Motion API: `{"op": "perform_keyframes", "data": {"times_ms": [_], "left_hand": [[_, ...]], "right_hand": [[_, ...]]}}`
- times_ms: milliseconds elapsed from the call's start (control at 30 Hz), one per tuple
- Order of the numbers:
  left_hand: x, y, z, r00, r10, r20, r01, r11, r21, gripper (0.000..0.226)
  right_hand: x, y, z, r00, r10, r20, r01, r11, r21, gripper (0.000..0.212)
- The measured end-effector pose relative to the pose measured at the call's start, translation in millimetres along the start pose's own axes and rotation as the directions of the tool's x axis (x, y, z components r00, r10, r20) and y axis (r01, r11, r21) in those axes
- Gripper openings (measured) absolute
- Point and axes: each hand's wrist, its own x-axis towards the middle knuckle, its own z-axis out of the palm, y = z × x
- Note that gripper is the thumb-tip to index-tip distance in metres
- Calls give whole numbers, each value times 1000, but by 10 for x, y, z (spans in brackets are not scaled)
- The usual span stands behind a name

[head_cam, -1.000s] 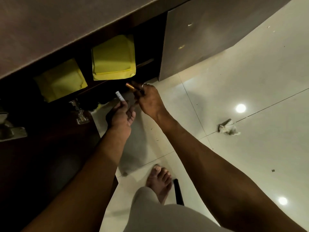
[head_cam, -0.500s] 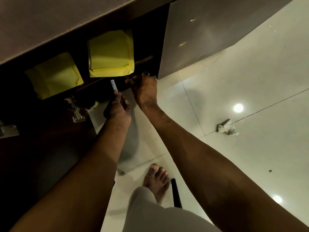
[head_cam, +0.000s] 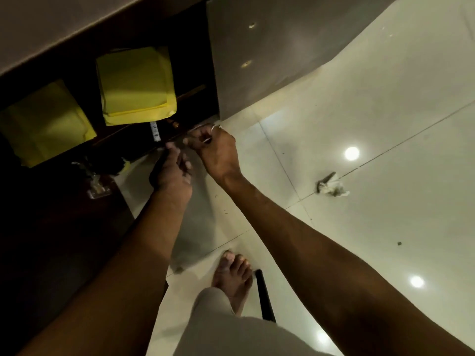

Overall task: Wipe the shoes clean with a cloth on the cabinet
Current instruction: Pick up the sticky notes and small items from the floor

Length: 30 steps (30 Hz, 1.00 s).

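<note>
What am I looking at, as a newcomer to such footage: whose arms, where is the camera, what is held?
No machine: a person's two bare arms, filmed by one camera on their head, looking down. The left hand pinches a small white stick; the right hand, wearing a ring, is curled at the open shelf of the cabinet; whatever it holds is too dark to tell. Yellow bags sit inside. On the tiled floor lie a crumpled white cloth and a black rod beside a bare foot.

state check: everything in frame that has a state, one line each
cabinet door: open, hinge showing
left hand: fingers at white tube's end, grip unclear
right hand: fingers curled, contents unclear
cloth: crumpled on floor, untouched
yellow bags: lying inside, side by side
</note>
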Motion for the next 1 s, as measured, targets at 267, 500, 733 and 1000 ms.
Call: {"op": "perform_keyframes", "data": {"times_ms": [267, 500, 733, 1000], "left_hand": [[-341, -460, 39, 985, -47, 169, -9, 948, 319, 3], [-638, -754, 300, 966, -91, 243, -21, 906, 422, 5], [-709, -817, 419, 954, -142, 266, -9, 869, 495, 15], [-767, -757, 326, 888, -310, 339, -31, 696, 718, 21]], "right_hand": [[-559, 991, -1411, 897, 9, -443, -183, 918, -351, 30], [-870, 1542, -1994, 815, 201, -543, -507, 700, -503, 48], [-929, 1582, -1907, 779, 268, -567, -429, 887, -170, 34], [-775, 1298, -1703, 824, 476, -307, -315, 835, 451, 12]]}}
